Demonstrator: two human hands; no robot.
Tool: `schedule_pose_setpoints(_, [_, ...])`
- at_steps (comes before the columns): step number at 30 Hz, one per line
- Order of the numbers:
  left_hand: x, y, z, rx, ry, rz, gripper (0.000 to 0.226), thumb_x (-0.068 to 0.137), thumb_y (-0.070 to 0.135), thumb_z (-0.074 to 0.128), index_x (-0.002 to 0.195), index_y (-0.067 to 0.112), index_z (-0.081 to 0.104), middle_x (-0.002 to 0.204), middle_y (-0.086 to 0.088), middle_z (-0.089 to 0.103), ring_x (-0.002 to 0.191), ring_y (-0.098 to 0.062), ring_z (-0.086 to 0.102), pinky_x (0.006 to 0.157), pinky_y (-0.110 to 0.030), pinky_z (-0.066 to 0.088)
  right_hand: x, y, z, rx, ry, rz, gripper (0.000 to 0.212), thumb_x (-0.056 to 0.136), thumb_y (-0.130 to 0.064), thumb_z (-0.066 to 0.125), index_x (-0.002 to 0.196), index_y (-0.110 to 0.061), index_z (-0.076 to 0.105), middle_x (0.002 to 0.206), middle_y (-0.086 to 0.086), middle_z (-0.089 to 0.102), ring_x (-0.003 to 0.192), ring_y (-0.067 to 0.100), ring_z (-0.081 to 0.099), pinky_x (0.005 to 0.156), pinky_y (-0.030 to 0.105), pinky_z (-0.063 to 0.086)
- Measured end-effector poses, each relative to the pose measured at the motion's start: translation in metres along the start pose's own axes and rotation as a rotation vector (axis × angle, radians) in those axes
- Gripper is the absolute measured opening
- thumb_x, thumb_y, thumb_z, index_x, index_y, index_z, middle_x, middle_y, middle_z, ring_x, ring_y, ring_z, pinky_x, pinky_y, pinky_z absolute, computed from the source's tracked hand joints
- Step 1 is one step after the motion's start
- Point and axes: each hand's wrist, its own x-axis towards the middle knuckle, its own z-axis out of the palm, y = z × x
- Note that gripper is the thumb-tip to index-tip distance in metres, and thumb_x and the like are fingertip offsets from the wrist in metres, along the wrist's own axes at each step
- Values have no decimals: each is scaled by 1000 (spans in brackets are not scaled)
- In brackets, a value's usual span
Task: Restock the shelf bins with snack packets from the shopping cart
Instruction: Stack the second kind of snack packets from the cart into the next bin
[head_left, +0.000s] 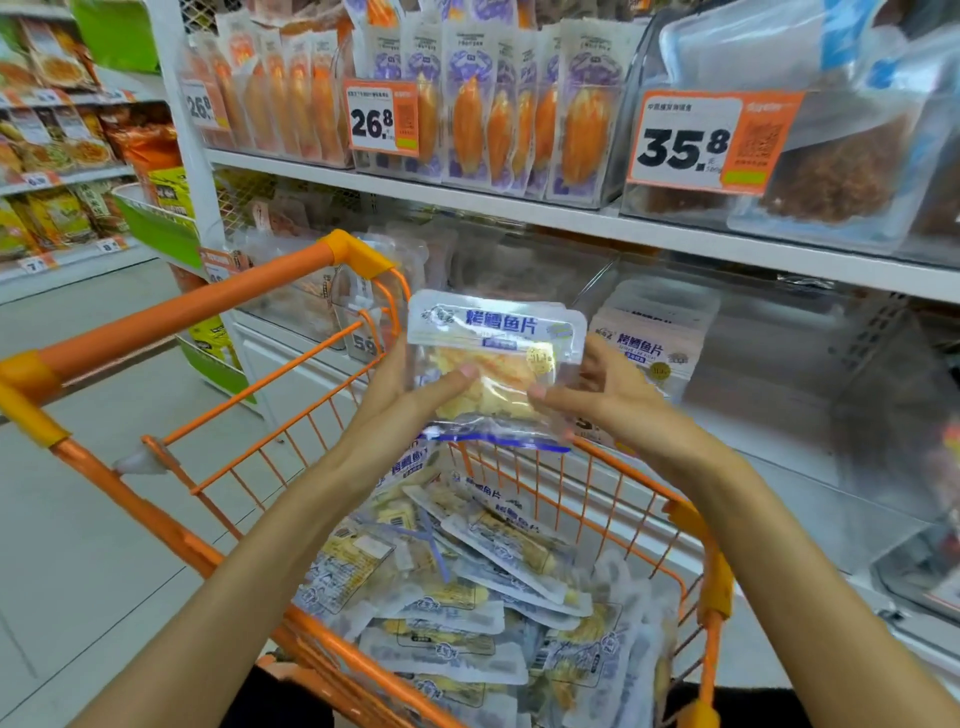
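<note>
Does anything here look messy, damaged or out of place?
Nothing looks damaged or spilled. The packets in the orange cart lie in a loose, crisscross heap. Both hands, left and right, hold one packet upright above them.

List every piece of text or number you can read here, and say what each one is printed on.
"烤鳕鱼片": held packet, gripped by left hand and right hand.
"烤鳕鱼片": packets in lower shelf bin.
"26.8": orange price tag.
"35.8": larger price tag.
"26": partly hidden tag.
Small print, QR codes, far-aisle tags and cart packets: too blurred.
</note>
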Motion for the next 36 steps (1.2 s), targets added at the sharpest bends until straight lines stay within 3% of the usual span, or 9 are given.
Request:
schedule_pose_setpoints(4, [38, 22, 27, 94, -234, 176, 49, 92, 22, 61, 137, 21, 42, 125, 18, 55, 108, 15, 53, 90, -8, 45, -1, 11, -30, -84, 327, -163, 61, 79, -13, 75, 132, -17, 46, 120, -6, 61, 107, 6, 58, 90, 19, 49])
schedule_pose_setpoints(6, [60, 26, 42, 216, -284, 246, 45, 90, 26, 63, 132, 24, 47, 124, 12, 53, 115, 5, 50, 104, -24, 42, -3, 16, -43, -192, 462, -262, 57, 79, -9, 75, 129, -12, 49, 109, -13, 62, 99, 1, 59, 81, 8, 48])
schedule_pose_setpoints(9, [90, 27, 60, 368, -302, 373, 41, 87, 30, 67, 125, 30, 49, 122, 8, 51, 121, -12, 46, 110, -43, 31, -8, 25, -59, -247, 606, -349, 45, 79, -10, 75, 116, -16, 51, 102, -20, 60, 95, 1, 62, 80, 24, 55])
schedule_pose_setpoints(12, [106, 30, 75, 321, -360, 441, 47, 80, 25, 76, 123, 24, 55, 117, 11, 60, 113, -5, 55, 99, -30, 44, -9, 33, -71, -363, 697, -334, 42, 79, -12, 76, 109, -24, 48, 105, -15, 60, 91, 4, 61, 81, 31, 56])
schedule_pose_setpoints(14, [117, 26, 83, 403, -304, 460, 51, 71, 38, 81, 114, 31, 55, 109, 16, 64, 103, -7, 61, 88, -35, 50, -7, 40, -78, -436, 728, -295, 40, 80, -15, 75, 105, -26, 46, 106, -14, 59, 93, 9, 60, 82, 38, 55])
schedule_pose_setpoints(19, [145, 19, 110, 935, -187, 446, 63, 67, 55, 77, 114, 28, 47, 113, 2, 67, 102, -26, 62, 79, -35, 47, 12, 59, -91, -558, 749, -78, 41, 81, -22, 75, 111, -14, 49, 114, 3, 64, 99, 23, 62, 82, 48, 54])
schedule_pose_setpoints(25, [169, 17, 143, 1516, -246, 469, 76, 68, 65, 70, 125, 20, 49, 116, -6, 63, 114, -25, 52, 97, -36, 28, 44, 78, -102, -599, 637, 260, 47, 86, -21, 70, 121, -3, 43, 123, 19, 59, 109, 40, 58, 88, 53, 50])
schedule_pose_setpoints(33, [174, -5, 164, 1770, -239, 534, 70, 71, 68, 64, 123, 21, 58, 125, -1, 55, 123, -22, 41, 102, -37, 26, 56, 84, -109, -918, 526, 512, 56, 77, -49, 74, 113, -9, 59, 110, 12, 64, 103, 33, 60, 78, 38, 48])
schedule_pose_setpoints(36, [171, -7, 166, 1780, -223, 530, 75, 72, 66, 65, 128, 18, 50, 123, -2, 60, 123, -23, 43, 103, -37, 25, 61, 86, -109, -860, 425, 612, 52, 81, -44, 70, 116, -9, 56, 109, 9, 63, 98, 29, 62, 76, 35, 48])
